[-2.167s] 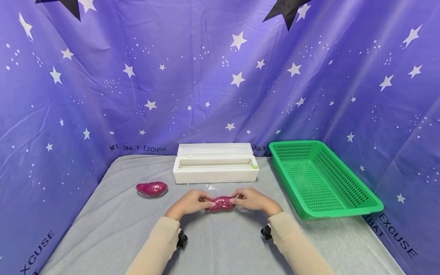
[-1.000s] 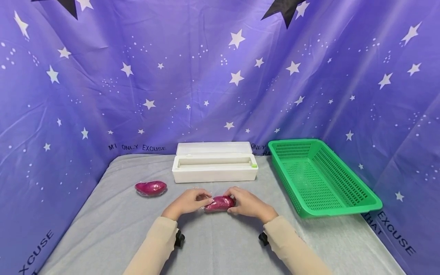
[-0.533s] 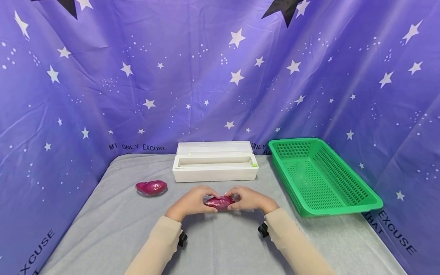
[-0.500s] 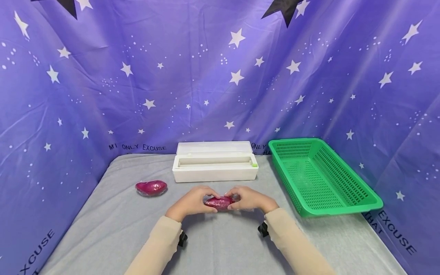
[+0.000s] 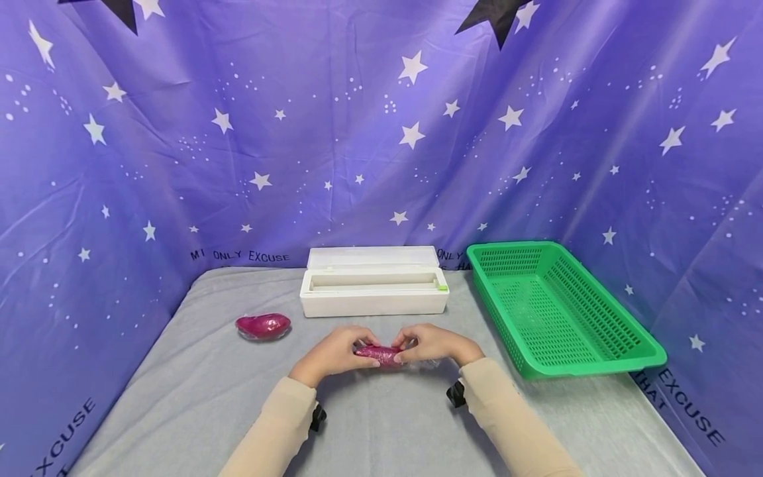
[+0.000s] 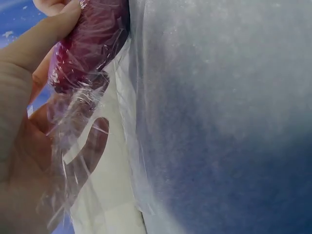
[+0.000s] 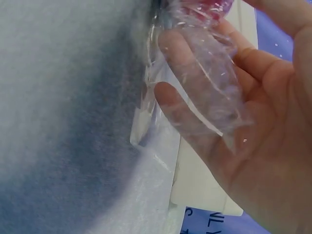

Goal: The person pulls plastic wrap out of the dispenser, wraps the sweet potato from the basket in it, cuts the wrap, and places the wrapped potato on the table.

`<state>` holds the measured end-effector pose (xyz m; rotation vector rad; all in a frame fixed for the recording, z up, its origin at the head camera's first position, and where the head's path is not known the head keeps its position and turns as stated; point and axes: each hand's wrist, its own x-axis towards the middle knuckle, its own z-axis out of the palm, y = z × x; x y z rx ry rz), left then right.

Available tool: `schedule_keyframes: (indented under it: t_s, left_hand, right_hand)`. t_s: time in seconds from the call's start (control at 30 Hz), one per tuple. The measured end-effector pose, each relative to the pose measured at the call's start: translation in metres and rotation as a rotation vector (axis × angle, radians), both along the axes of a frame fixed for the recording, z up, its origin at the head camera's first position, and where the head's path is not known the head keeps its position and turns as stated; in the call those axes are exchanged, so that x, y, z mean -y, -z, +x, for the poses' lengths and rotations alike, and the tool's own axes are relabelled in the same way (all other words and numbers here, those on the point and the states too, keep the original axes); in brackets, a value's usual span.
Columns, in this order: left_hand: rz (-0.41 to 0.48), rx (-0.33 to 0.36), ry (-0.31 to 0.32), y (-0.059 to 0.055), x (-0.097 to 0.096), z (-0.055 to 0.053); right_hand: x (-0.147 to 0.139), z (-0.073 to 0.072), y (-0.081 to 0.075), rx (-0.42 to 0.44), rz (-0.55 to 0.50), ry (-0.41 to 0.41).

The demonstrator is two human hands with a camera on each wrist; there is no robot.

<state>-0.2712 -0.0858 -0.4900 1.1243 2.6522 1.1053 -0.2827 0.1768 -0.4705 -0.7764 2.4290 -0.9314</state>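
A purple-red sweet potato (image 5: 383, 356) lies at the middle front of the table, wrapped in clear plastic film. My left hand (image 5: 336, 352) pinches its left end between thumb and fingers. At the other end my right hand (image 5: 434, 344) grips it the same way. Loose film (image 6: 80, 151) trails off the end over my left palm in the left wrist view. In the right wrist view, crumpled film (image 7: 209, 78) hangs past the sweet potato's end, over my right fingers. A second film-wrapped sweet potato (image 5: 263, 326) rests on the cloth to the left.
Behind my hands stands a white cling film dispenser (image 5: 374, 305), its lid raised and a green slider (image 5: 442, 288) at its right end. A green perforated basket (image 5: 587, 368) sits at the right. Starry purple curtains (image 5: 334, 132) enclose the grey cloth-covered table (image 5: 381, 430).
Both hands keep hold of the sweet potato and shift their fingers along it. It has been turned a little, and loose film now shows by the right hand.
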Motion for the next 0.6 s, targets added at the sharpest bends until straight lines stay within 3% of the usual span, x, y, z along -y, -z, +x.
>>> schedule_keyframes:
  t_s: [0.13, 0.33, 0.43, 0.6]
  left_hand:
    - [0.033, 0.088, -0.012, 0.003, 0.002, -0.004]
    - [0.038, 0.217, -0.039, 0.003, 0.004, -0.012]
    - [0.029, 0.242, -0.045, 0.0, 0.006, -0.015]
    - [0.006, 0.281, -0.048, -0.002, 0.008, -0.02]
  right_hand:
    - [-0.001, -0.001, 0.0, -0.047, 0.024, 0.006]
    - [-0.002, 0.0, -0.003, -0.197, 0.013, 0.075]
    - [-0.001, 0.001, -0.006, -0.301, -0.016, 0.1]
    - [0.003, 0.003, -0.009, -0.396, -0.049, 0.055]
